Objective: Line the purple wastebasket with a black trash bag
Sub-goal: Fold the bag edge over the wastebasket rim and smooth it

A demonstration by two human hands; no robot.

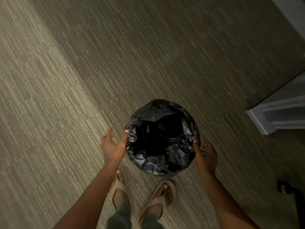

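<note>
The round wastebasket stands upright on the ribbed carpet (66,96), its mouth facing straight up, wrapped so fully in the crinkled, glossy black trash bag (162,138) that no purple shows. The left hand (113,146) is spread open, one fingertip touching the bag's rim. The right hand (206,156) cups the opposite side, thumb on the plastic.

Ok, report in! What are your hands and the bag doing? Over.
Left hand open, fingertip on black trash bag. Right hand at rim. Nothing in the way.
</note>
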